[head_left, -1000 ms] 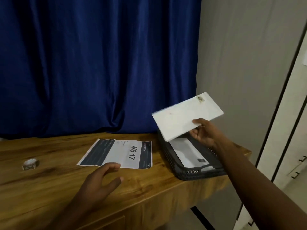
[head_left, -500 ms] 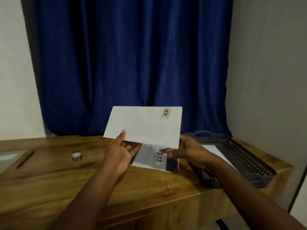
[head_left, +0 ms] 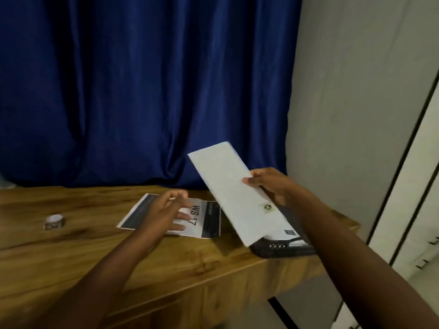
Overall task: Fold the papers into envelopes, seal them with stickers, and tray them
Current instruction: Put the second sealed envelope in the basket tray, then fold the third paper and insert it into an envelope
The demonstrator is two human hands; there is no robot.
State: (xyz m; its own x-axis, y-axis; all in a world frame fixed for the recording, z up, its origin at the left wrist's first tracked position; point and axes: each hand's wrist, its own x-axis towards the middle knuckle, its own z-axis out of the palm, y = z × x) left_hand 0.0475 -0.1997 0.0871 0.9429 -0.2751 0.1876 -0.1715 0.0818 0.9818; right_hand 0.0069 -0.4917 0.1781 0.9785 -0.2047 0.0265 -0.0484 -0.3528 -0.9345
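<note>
My right hand point(head_left: 268, 186) grips a white folded envelope point(head_left: 228, 188) by its right edge and holds it tilted above the dark mesh tray point(head_left: 280, 249) at the table's right end. A small sticker point(head_left: 266, 207) seals the envelope near its lower end. White paper point(head_left: 283, 235) lies in the tray, mostly hidden by the envelope. My left hand point(head_left: 164, 214) hovers with fingers spread over a printed sheet marked "WS 17" point(head_left: 204, 224) that lies flat on the wooden table point(head_left: 71, 257).
A small roll of stickers point(head_left: 54, 222) sits on the table at the left. A blue curtain point(head_left: 142, 91) hangs behind the table, and a grey wall point(head_left: 344, 115) stands to the right. The tray sits close to the table's right front corner.
My left hand has let go of the envelope and dropped over the printed sheet. My right hand has swung the envelope right and turned it steeply over the tray.
</note>
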